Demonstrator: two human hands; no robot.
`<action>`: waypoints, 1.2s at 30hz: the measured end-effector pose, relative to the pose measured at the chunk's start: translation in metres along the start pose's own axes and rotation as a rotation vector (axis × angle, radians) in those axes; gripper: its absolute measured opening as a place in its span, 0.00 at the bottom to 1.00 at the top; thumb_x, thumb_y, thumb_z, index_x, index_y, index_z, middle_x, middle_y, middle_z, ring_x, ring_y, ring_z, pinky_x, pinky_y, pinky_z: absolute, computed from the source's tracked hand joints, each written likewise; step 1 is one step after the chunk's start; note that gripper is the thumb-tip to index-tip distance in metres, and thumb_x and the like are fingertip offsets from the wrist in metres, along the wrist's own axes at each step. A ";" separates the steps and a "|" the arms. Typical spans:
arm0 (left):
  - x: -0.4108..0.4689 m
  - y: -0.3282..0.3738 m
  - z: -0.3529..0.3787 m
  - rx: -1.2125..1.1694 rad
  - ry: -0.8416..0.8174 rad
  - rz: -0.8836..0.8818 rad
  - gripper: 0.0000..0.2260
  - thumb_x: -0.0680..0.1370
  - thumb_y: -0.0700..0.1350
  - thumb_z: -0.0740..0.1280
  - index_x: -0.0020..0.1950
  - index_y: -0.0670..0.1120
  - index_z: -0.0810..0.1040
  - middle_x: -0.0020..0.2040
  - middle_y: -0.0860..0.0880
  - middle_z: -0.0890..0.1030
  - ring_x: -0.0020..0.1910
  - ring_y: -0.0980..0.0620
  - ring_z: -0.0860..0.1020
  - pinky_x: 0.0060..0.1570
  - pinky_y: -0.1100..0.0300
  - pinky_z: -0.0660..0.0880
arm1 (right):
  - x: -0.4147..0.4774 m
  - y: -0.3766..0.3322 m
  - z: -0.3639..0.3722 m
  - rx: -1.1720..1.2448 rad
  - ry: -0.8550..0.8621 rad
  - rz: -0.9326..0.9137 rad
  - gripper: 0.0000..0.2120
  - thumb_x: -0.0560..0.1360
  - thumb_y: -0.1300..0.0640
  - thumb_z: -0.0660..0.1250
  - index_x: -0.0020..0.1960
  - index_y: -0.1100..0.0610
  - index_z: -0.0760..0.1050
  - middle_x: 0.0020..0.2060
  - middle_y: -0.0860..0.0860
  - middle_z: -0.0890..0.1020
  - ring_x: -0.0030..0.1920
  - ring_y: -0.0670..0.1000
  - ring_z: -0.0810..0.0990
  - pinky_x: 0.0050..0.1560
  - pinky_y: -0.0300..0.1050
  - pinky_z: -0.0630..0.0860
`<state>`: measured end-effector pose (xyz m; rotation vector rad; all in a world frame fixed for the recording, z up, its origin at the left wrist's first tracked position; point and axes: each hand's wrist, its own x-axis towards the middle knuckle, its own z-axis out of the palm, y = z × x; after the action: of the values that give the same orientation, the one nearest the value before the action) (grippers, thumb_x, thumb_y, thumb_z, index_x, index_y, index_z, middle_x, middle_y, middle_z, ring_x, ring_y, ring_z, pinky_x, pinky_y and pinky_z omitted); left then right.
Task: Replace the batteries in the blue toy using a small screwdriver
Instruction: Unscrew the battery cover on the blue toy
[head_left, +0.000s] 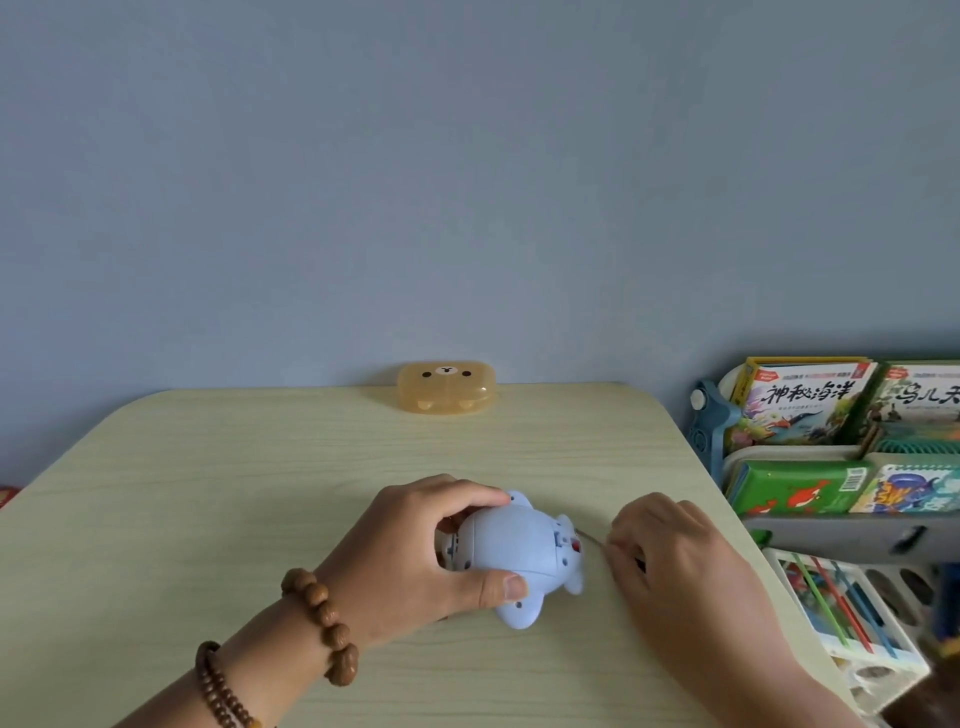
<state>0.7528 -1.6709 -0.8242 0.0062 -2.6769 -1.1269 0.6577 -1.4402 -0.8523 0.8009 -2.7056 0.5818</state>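
Observation:
The blue toy (519, 551) lies belly-up on the pale wooden table (260, 493), a little right of the middle. My left hand (415, 556) grips it from the left, index finger over its far side and thumb on its near side. My right hand (680, 566) is just right of the toy, fingers closed around a small screwdriver (592, 538). Only the thin metal shaft shows. Its tip points at the toy's right end, close to a small red part there. The handle is hidden in my fist.
An orange translucent box with a bear face (445, 387) stands at the table's far edge against the blue wall. A shelf rack with picture books (810, 410) and a white bin of coloured sticks (841, 608) stand close beyond the table's right edge.

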 end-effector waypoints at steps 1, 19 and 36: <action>0.000 -0.001 0.000 -0.007 0.002 -0.001 0.26 0.63 0.56 0.82 0.59 0.60 0.81 0.53 0.65 0.80 0.52 0.62 0.80 0.38 0.74 0.75 | 0.000 0.001 -0.003 0.021 0.007 0.005 0.08 0.75 0.55 0.72 0.39 0.48 0.76 0.38 0.43 0.79 0.39 0.49 0.76 0.34 0.50 0.77; -0.006 -0.011 0.005 -0.078 0.032 0.010 0.29 0.61 0.59 0.81 0.61 0.59 0.81 0.55 0.62 0.83 0.55 0.59 0.81 0.52 0.64 0.78 | 0.009 -0.020 -0.056 0.416 -0.065 -0.083 0.06 0.77 0.56 0.69 0.42 0.49 0.79 0.48 0.36 0.79 0.46 0.43 0.78 0.41 0.29 0.72; -0.006 -0.007 0.003 -0.074 0.042 0.022 0.26 0.61 0.57 0.82 0.57 0.63 0.81 0.54 0.62 0.83 0.54 0.58 0.81 0.48 0.67 0.78 | 0.035 -0.040 -0.080 0.047 -0.295 -0.223 0.12 0.80 0.43 0.62 0.42 0.48 0.72 0.38 0.44 0.77 0.40 0.48 0.76 0.40 0.46 0.74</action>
<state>0.7571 -1.6727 -0.8324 -0.0128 -2.5910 -1.2052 0.6624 -1.4514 -0.7569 1.2709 -2.8119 0.5115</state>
